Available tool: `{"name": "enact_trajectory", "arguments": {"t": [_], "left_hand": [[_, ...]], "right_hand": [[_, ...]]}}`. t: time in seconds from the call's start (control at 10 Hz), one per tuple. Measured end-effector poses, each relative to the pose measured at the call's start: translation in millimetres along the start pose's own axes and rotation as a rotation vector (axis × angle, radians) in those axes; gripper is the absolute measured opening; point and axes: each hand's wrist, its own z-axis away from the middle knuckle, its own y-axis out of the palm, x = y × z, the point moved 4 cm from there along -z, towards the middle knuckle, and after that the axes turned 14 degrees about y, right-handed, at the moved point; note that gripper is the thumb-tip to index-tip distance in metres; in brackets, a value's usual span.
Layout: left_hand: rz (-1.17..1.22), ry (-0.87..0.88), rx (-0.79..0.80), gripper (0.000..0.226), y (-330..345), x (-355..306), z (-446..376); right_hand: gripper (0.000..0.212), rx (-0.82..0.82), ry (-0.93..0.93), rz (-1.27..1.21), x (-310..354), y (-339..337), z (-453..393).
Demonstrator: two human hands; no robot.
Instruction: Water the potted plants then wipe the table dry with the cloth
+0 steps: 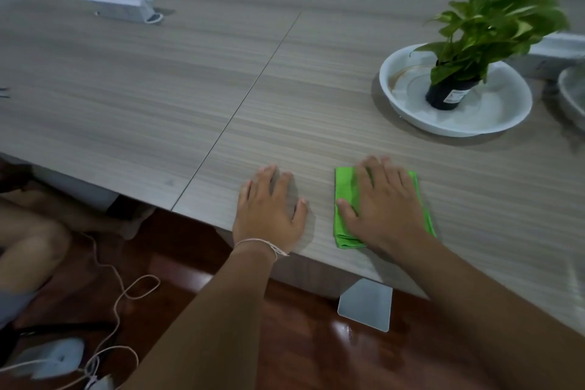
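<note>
A long bench (126, 79) of pale grey-brown wood-grain laminate fills most of the view, with a thin dark seam running across it from far to near. The round white shallow dish (411, 117) on its right part serves as the landmark. In that dish, right of its middle, stands a small black plastic pot (446, 96) with a pale label, holding a leafy green plant (493, 19) whose leaves lean up and to the right; a brownish ring marks the dish's floor on the left side. At the right edge, beside the dish, part of a second pale dish (573, 95) shows, cut off by the frame.

Nearer than the dish, by the bench's front edge, lies a bright green cloth (343, 193), folded into a flat rectangle with layered edges showing at its near left corner. The right hand (384, 203) lies flat on this cloth, palm down, fingers spread and not clenched, covering most of it. The left hand (269, 209) lies left of the cloth, apart from it, flat and released on the bare bench, grasping nothing; a thin pale string bracelet (262, 245) circles its wrist.

Far left of the dish, across the seam, sits a white rectangular box-like object (118, 1), too blurred to identify.
</note>
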Motion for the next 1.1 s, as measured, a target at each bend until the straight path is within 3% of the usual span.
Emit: {"name": "enact_trajectory", "arguments": {"t": [0.1, 0.4, 0.9, 1.0, 1.1], "left_hand": [[-0.003, -0.004, -0.002, 0.062, 1.3, 1.4, 1.7], [-0.007, -0.017, -0.009, 0.062, 2.1, 0.7, 2.0], [-0.009, 0.001, 0.02, 0.061, 2.7, 8.4, 1.0], [-0.018, 0.014, -0.008, 0.063, 3.4, 1.8, 2.3], [-0.022, 0.031, -0.015, 0.065, -0.2, 8.2, 0.0]], "right_hand": [[0.081, 0.047, -0.192, -0.023, 0.6, 12.6, -7.0], [0.079, 0.057, -0.028, -0.068, 32.5, 20.7, -35.4], [0.075, 0.073, -0.016, -0.127, 57.7, 25.2, -63.3], [0.071, 0.034, -0.038, -0.219, 54.4, 14.9, -54.1], [0.072, -0.106, 0.045, -0.396, 13.1, 1.8, -41.3]]}}
